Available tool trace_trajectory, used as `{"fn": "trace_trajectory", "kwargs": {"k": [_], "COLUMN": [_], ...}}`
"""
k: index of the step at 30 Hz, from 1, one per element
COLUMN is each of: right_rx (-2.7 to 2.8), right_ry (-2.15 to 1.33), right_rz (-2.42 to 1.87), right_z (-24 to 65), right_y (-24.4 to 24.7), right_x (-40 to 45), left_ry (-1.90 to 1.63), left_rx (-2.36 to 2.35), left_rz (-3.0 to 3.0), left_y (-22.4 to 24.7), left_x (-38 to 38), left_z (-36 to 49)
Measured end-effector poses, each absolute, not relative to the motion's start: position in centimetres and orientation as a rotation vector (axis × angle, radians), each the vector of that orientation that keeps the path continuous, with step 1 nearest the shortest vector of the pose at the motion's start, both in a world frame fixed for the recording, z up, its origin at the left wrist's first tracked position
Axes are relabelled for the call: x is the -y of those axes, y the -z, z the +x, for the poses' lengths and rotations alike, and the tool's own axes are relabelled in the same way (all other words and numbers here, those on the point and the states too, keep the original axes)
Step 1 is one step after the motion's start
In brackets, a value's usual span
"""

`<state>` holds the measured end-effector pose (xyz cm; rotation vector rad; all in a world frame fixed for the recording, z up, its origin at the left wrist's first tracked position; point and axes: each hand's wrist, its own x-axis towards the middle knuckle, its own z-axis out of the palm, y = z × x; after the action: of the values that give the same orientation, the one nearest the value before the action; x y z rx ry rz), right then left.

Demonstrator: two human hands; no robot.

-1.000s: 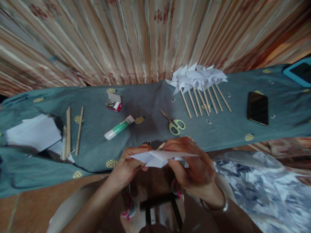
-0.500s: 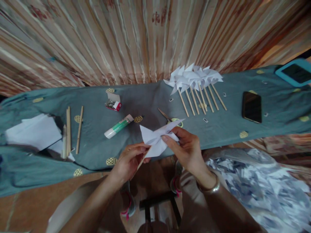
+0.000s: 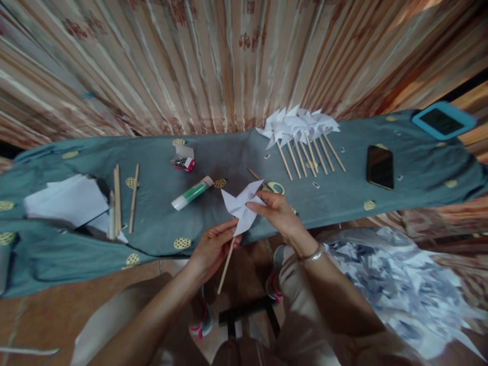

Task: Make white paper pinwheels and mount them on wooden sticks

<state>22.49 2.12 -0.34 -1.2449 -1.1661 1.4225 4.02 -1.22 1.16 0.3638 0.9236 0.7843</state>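
Note:
A white paper pinwheel on a thin wooden stick is held near the table's front edge. My left hand pinches the stick just under the paper blades. On the other side, my right hand has its thumb at the pinwheel's centre and its fingers on the right blade. Behind the pinwheel lie scissors with pale green handles, partly hidden. A green and white glue stick and an open red box of small metal pins rest to the left.
Several finished pinwheels lie at the back right. A phone and a blue-framed device are farther right. Paper sheets and wooden sticks lie left on the cloth-covered table. A bag of folded paper stands at lower right.
The pinwheel has turned to face the camera, with its stick now pointing down and more visible. Both hands have shifted slightly, and the view has moved a little.

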Motion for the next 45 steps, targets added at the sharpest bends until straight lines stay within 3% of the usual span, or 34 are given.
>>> {"fn": "trace_trajectory", "kwargs": {"k": [21,29,45], "right_rx": [2.144,2.726,2.8], "right_ry": [-1.495,-1.087,-1.199], "right_rz": [-1.595,-1.651,-1.808], "right_z": [22.6,21.0,19.9], "right_y": [-0.9,-2.6,-3.2], "right_x": [-6.5,-7.4,-8.2], "left_ry": [-0.759,-0.702,-0.517], "left_rx": [-1.006,-1.011,-1.039], "left_rz": [0.217,0.232,0.396], "left_y": [0.4,1.5,2.6], "left_x": [3.7,4.5,5.1], "left_z": [4.4,4.3,5.6]}}
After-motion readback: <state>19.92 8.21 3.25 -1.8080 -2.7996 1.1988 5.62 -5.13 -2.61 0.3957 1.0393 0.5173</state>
